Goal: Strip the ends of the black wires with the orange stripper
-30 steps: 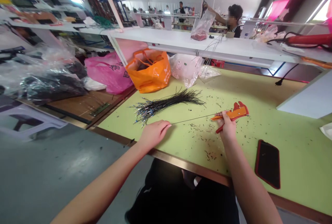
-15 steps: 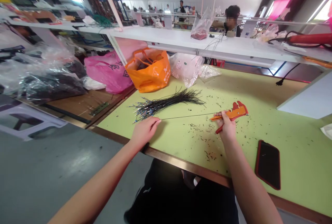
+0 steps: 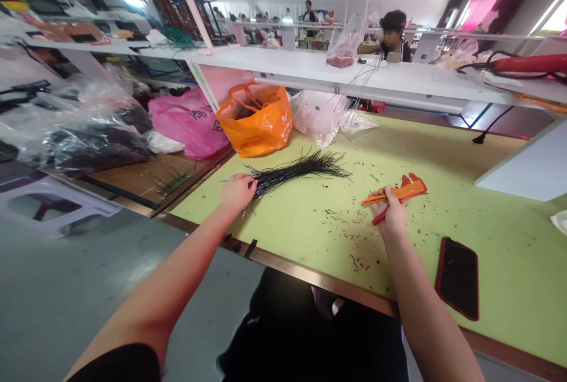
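A bundle of thin black wires (image 3: 301, 170) lies across the green tabletop (image 3: 283, 222). Over its left end rests my left hand (image 3: 239, 192), its fingers bent and partly hidden; whether it grips a wire cannot be made out. My right hand (image 3: 390, 209) is closed around the handles of an orange and red wire stripping tool (image 3: 405, 191), held just above the table with its head pointing right. Small dark clippings (image 3: 349, 234) are scattered below and left of the tool.
A phone (image 3: 458, 278) lies at the right near the front edge. Behind the wires stand an orange bag (image 3: 259, 128), a pink bag (image 3: 190, 125) and a clear plastic bag (image 3: 319, 116). A white shelf (image 3: 283, 66) spans the back; a person (image 3: 394, 36) is beyond it.
My left hand has moved left and up onto the end of the wire bundle. The single wire that stretched between my hands no longer shows. My right hand stays nearly in place with the tool.
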A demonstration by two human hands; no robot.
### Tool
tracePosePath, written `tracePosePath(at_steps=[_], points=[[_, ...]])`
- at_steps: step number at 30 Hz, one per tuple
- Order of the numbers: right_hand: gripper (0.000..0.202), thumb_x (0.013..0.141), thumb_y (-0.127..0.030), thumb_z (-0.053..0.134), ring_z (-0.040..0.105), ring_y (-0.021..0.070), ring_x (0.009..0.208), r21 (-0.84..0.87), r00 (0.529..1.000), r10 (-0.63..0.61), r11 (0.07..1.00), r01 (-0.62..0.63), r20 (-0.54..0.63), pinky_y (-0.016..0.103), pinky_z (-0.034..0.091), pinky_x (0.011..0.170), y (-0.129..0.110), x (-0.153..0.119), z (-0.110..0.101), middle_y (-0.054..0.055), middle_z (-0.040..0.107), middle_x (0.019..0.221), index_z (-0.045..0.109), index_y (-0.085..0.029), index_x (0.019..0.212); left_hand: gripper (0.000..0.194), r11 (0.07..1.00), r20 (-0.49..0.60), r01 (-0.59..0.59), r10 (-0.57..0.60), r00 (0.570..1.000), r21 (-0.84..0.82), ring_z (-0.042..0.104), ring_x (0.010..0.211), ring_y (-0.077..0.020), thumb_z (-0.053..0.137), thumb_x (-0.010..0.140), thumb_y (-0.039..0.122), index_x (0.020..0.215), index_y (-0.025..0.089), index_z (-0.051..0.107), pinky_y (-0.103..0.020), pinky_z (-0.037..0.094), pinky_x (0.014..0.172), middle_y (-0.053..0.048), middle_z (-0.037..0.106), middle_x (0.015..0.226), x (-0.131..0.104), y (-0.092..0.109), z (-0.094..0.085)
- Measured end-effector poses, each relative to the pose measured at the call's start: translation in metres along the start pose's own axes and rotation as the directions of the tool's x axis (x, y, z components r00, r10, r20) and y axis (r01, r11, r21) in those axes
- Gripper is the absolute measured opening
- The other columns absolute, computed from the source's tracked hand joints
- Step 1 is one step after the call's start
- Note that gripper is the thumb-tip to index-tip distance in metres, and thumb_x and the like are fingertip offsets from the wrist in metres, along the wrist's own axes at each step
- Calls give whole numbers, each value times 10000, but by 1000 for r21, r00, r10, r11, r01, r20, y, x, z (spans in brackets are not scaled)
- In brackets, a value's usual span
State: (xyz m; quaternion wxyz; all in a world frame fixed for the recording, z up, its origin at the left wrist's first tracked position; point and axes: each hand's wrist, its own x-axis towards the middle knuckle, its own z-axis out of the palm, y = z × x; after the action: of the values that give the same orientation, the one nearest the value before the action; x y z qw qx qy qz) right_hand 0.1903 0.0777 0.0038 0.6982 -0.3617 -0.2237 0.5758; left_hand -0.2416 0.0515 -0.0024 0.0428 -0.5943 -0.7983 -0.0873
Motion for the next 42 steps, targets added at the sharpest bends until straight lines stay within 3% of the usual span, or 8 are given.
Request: tracePosePath(at_steps=[7,11,15,24,32,35,39,42], points=[[276,774,-303,904,661,141,754,1,999,40,999,-40,-3,311,664,809,3,-3,3,-19,632,784,647,-207,804,424,998,-96,-53,56,994,26,626,1218,-378,472,1023,349,1299,189,751,-496,510,1050,-171,711,1327,8,20,10],[296,782,-313,911,674,145,750,-29,998,58,998,-58,6,317,663,812,4,-3,2,-20,642,788,637,-213,825,351,990,-112,-141,140,984,-2,626,1216,-369,522,1031,373,1224,188,749,-478,493,1053,-173,711,1283,17,44,11],[295,780,-320,910,678,147,761,-34,998,68,997,-68,10,311,663,815,2,-3,2,-17,635,785,640,-207,810,304,999,-45,-39,37,998,-35,684,1104,-365,564,1011,424,1053,189,753,-449,516,962,-173,748,1137,27,52,12],[267,803,-325,867,656,139,753,12,998,63,998,-63,4,302,661,823,1,-1,0,-14,607,794,632,-200,794,383,982,32,158,-155,987,-106,724,857,-288,394,1015,386,894,238,726,-333,503,702,-104,794,932,31,-5,8],[240,839,-332,849,657,143,768,-5,998,66,998,-65,10,319,673,846,4,1,-4,-19,617,808,636,-222,832,337,982,31,167,-165,986,-92,712,1005,-361,488,943,445,876,203,713,-419,554,851,-192,761,1038,22,-52,7],[231,835,-325,844,660,144,765,-12,998,60,998,-60,16,316,675,829,7,1,-5,-19,623,807,635,-227,831,330,995,-126,65,-74,989,-75,669,1145,-377,523,941,412,1058,180,727,-460,536,990,-207,726,1187,18,-39,13],[251,816,-332,857,672,143,759,-26,996,89,996,-89,-6,305,676,811,10,3,-7,-19,627,797,631,-221,813,343,986,-273,-162,144,951,-43,628,1173,-365,511,993,359,1194,176,719,-484,502,1051,-185,703,1242,15,10,19],[266,800,-328,869,678,137,741,-26,993,114,993,-114,-25,285,673,784,9,5,-7,-21,626,780,628,-214,800,324,960,-261,-279,264,928,-20,615,1158,-355,497,1036,341,1207,200,733,-485,494,1029,-164,708,1215,18,50,19]])
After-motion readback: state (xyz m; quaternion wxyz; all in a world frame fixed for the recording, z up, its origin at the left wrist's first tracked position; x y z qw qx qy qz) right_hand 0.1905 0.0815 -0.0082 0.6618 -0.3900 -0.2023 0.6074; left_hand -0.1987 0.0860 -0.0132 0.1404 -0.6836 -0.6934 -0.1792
